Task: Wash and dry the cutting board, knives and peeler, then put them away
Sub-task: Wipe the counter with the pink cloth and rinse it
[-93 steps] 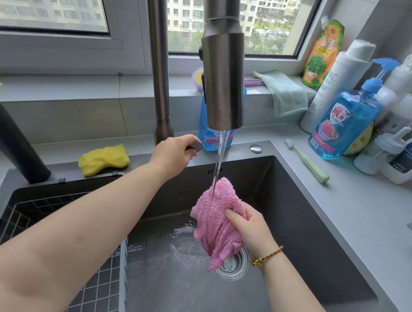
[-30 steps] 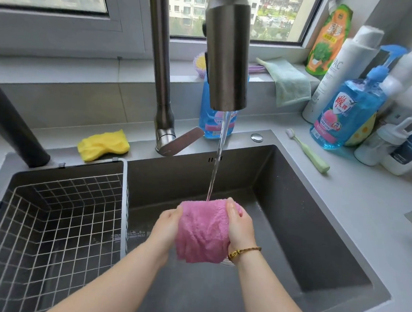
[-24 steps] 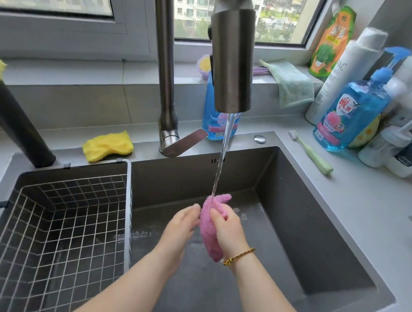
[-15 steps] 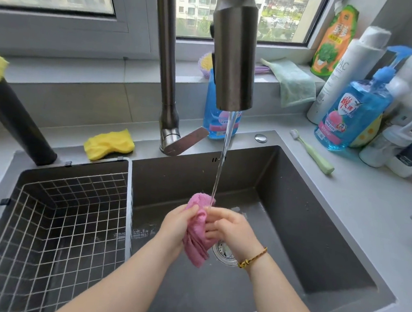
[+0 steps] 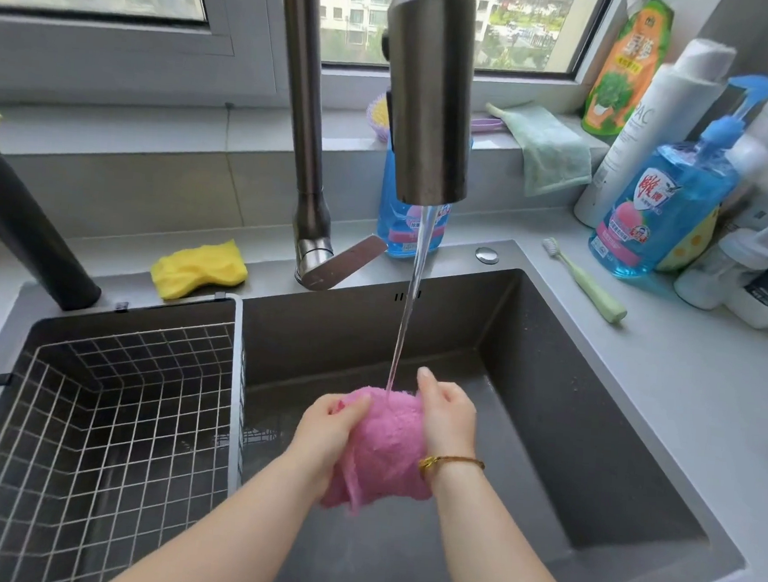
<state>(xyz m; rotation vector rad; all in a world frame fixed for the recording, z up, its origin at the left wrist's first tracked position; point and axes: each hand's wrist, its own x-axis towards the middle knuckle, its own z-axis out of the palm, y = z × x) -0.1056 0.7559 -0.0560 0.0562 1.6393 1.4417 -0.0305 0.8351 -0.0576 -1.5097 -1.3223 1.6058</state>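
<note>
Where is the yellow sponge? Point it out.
In the head view, the yellow sponge lies on the counter behind the sink, left of the faucet base and just behind the back corner of the wire basket.

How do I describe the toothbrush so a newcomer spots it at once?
Find the sink, then the counter at its back right corner. The toothbrush lies flat there, between the sink rim and the blue pump bottle. It is the only thin, pale green stick; its neighbours all stand upright.
</note>
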